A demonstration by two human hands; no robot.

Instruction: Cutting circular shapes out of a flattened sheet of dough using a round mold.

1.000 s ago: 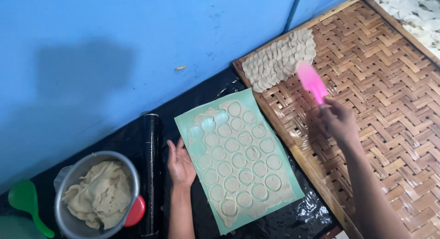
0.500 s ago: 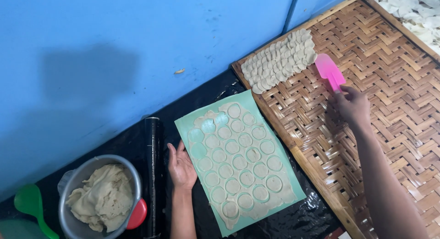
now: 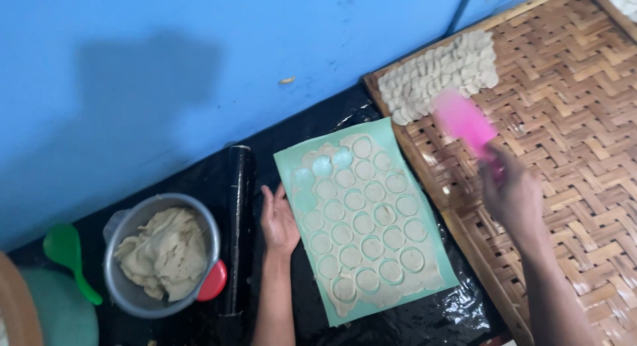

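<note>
A green mat [image 3: 371, 306] lies on black plastic, covered by a thin dough sheet [image 3: 361, 220] cut into several circles. My left hand [image 3: 279, 221] rests flat at the mat's left edge, fingers apart, holding nothing. My right hand [image 3: 512, 195] is raised over the woven bamboo tray [image 3: 584, 140] and grips a pink scraper [image 3: 464, 122], blurred by motion. The scraper's blade is near a pile of cut dough rounds [image 3: 438, 75] stacked at the tray's far left corner.
A black rolling pin [image 3: 237, 213] lies left of my left hand. A metal bowl of dough [image 3: 162, 253] with a red lid edge sits beside it. A green spoon [image 3: 70, 256] and a blue wall [image 3: 199, 67] are farther left and behind.
My right hand with the pink scraper has swung over the tray, out to the right and now back left and nearer, by the dough rounds. My left hand stays at the mat's edge.
</note>
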